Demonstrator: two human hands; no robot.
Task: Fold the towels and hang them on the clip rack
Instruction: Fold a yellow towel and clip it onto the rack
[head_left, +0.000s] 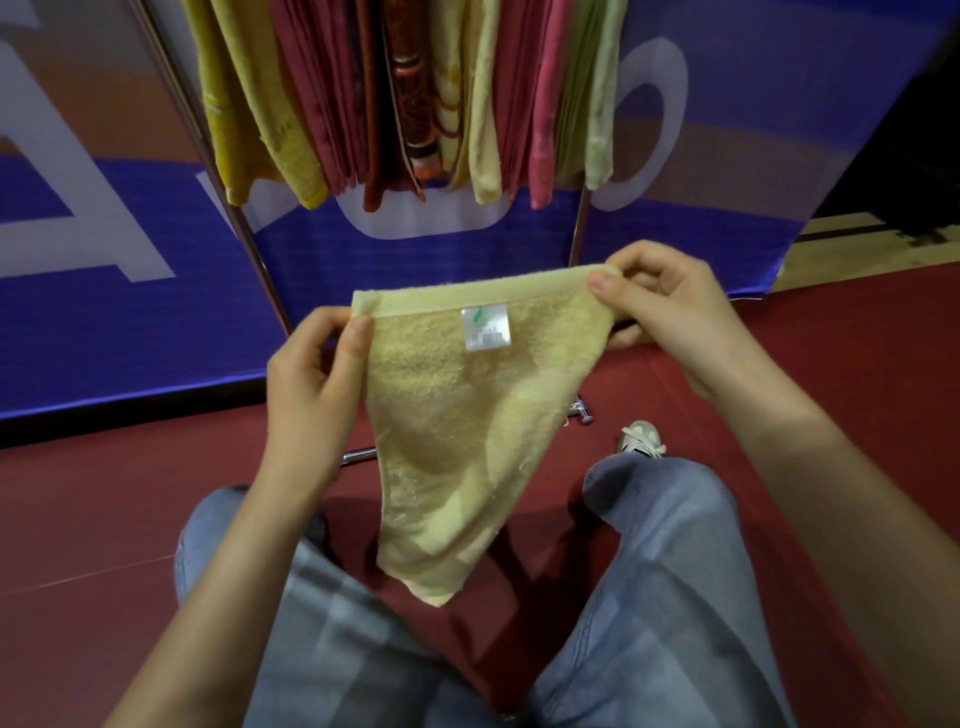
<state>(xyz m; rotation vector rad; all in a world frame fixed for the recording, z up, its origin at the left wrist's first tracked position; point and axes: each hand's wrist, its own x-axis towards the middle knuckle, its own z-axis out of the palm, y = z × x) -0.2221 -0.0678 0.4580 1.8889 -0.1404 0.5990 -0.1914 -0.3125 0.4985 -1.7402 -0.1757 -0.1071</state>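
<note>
The pale yellow towel (447, 441) hangs in the air between both hands, held by the two corners of its top hem. The left hand (311, 384) pinches the left corner, its fingers (358, 338) curled round the edge with the thumb on the front. The right hand (670, 317) pinches the right corner, slightly higher. Below the fingers the cloth tapers to a point over the jeans-clad knees (649, 571). A white label (486, 327) sits midway between the fingers. Beyond them, the clip rack (260, 260) carries hung towels (405, 93).
</note>
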